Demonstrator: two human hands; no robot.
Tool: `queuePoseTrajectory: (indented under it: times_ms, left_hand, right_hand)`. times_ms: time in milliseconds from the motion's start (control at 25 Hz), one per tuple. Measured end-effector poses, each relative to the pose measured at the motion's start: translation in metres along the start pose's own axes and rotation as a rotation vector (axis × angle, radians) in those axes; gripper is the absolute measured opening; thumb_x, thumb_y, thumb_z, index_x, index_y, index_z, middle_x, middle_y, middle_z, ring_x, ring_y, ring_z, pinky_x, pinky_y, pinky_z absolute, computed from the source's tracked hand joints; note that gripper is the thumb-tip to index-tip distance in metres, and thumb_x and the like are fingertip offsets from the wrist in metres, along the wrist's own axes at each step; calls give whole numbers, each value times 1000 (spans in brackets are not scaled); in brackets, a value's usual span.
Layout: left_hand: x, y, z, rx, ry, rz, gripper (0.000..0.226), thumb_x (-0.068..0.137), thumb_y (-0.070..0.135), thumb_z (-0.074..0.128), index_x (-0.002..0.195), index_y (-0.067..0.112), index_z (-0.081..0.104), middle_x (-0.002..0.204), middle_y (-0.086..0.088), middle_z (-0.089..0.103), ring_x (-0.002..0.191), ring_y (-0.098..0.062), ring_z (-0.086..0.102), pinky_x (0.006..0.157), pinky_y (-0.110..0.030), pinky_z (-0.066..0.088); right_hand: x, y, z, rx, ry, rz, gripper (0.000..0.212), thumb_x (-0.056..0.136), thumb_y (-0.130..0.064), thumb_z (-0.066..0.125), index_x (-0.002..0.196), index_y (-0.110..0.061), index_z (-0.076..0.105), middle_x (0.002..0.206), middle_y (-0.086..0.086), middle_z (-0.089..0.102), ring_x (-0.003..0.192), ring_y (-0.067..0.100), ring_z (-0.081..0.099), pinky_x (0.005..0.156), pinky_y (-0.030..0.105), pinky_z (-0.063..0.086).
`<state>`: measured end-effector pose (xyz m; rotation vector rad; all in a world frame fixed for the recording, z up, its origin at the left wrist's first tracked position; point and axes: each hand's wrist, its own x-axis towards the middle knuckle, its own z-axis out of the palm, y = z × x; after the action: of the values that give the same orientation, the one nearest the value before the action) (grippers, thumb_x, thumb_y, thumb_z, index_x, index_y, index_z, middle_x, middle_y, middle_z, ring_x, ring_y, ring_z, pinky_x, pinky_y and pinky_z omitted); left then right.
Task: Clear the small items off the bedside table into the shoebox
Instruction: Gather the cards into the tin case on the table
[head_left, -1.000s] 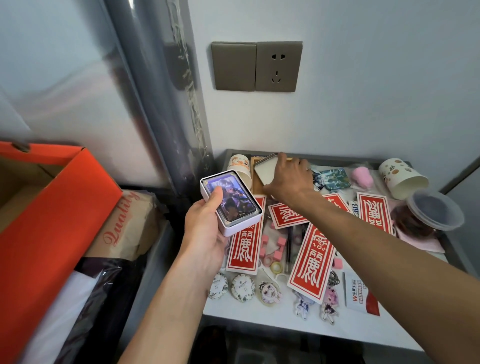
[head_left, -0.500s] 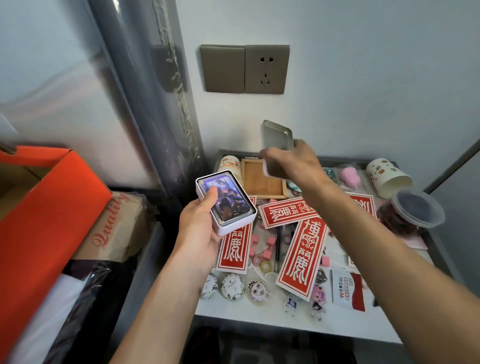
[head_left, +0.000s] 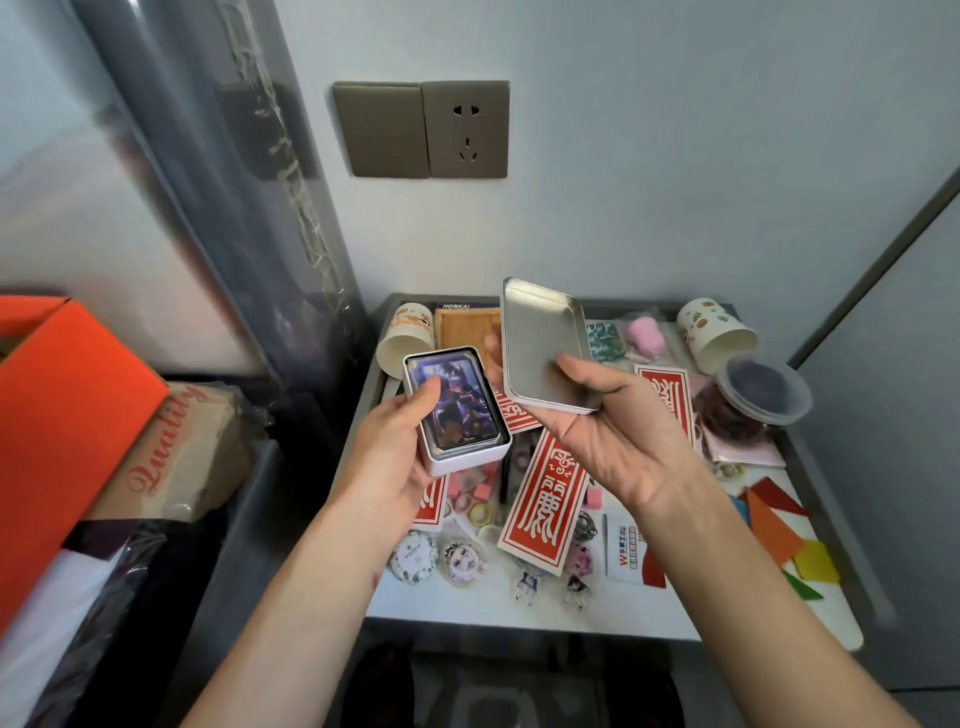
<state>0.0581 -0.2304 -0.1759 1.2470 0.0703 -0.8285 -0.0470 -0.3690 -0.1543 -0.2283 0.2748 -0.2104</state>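
My left hand (head_left: 395, 457) holds a small white tin (head_left: 456, 410) full of picture cards, thumb on the top card. My right hand (head_left: 618, 436) holds the tin's lid (head_left: 545, 338), bare metal inside facing me, just right of the tin and above the bedside table (head_left: 519, 608). The table carries red paper strips (head_left: 540, 509), round badges (head_left: 415, 558), small figure charms (head_left: 527, 582), pink cubes (head_left: 480, 486), tape rolls (head_left: 480, 514) and coloured shapes (head_left: 774, 525). The orange shoebox (head_left: 67, 415) stands at the far left.
Two paper cups (head_left: 408, 335) (head_left: 714, 330) lie at the back of the table. Between them are a wooden tray (head_left: 467, 327) and a pink sponge (head_left: 644, 338). A lidded plastic tub (head_left: 761, 389) stands at the right. A brown paper bag (head_left: 182, 457) lies beside the shoebox.
My right hand picked the lid up from the back of the table, turned it over and brought it down beside the tin. My left hand kept the tin nearly still.
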Motion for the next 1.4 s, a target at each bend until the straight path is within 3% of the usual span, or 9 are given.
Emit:
queuePoseTrajectory:
  times_ms: [160, 360, 440, 520, 640, 760, 1000, 1200, 1400]
  left_hand:
    - [2, -3, 5, 4, -9, -9, 36, 96, 23, 61, 125, 2, 61, 108, -20, 73, 91, -32, 72, 68, -39, 62]
    - [5, -7, 4, -4, -1, -19, 34, 94, 23, 64, 122, 4, 63, 103, -17, 75, 87, -30, 75, 61, -38, 62]
    - [6, -7, 3, -7, -17, -16, 33, 94, 24, 63, 121, 6, 64, 102, -16, 75, 87, -30, 75, 63, -38, 62]
    - [5, -9, 5, -7, -44, -16, 32, 94, 26, 62, 121, 7, 65, 102, -17, 75, 90, -31, 75, 71, -41, 62]
    - [3, -14, 12, -49, -94, -46, 33, 96, 26, 59, 123, 8, 65, 108, -20, 73, 91, -34, 73, 78, -46, 60]
    - [1, -16, 21, -115, -149, -92, 36, 99, 33, 52, 124, 11, 67, 116, -18, 71, 94, -31, 72, 66, -39, 60]
    - [2, -17, 27, -77, -203, -160, 59, 98, 61, 33, 125, 21, 65, 120, -9, 71, 112, -25, 67, 91, -40, 52]
    - [-1, -18, 27, -51, -197, -167, 57, 97, 61, 34, 123, 23, 67, 120, -7, 72, 103, -22, 68, 57, -25, 54]
    - [-1, -19, 26, -30, -202, -173, 48, 98, 54, 42, 126, 23, 65, 119, -5, 72, 108, -22, 68, 65, -29, 53]
  right_hand:
    - [-4, -8, -2, 29, -148, 102, 59, 101, -38, 39, 150, -6, 33, 150, 28, 36, 134, 46, 39, 110, 61, 31]
    - [-4, -16, 2, -106, -77, -31, 59, 96, -34, 47, 149, -12, 36, 151, 18, 38, 125, 33, 43, 110, 40, 34]
    - [-5, -11, 2, -538, 68, -194, 47, 95, -37, 54, 135, -12, 54, 135, 18, 54, 110, 21, 57, 91, 30, 49]
    - [-5, 2, 0, -1201, 321, -331, 33, 89, -41, 63, 116, -23, 55, 114, 3, 66, 91, 7, 67, 74, 25, 56]
    - [-1, 23, -2, -1701, 462, -414, 42, 78, -49, 69, 110, -25, 56, 98, -6, 69, 86, 14, 67, 76, 36, 56]
    - [4, 32, -1, -1799, 521, -449, 48, 71, -59, 67, 104, -26, 55, 92, -8, 67, 84, 15, 65, 74, 36, 55]
    - [12, 37, -4, -2038, 682, -504, 63, 68, -66, 60, 116, -25, 55, 108, -1, 67, 100, 27, 63, 73, 34, 46]
    - [14, 42, -5, -2151, 700, -559, 65, 70, -66, 60, 116, -20, 56, 107, 2, 66, 99, 29, 64, 75, 38, 51]
    - [13, 43, -4, -2184, 688, -576, 74, 72, -63, 58, 128, -16, 53, 113, 6, 65, 103, 31, 64, 82, 42, 53]
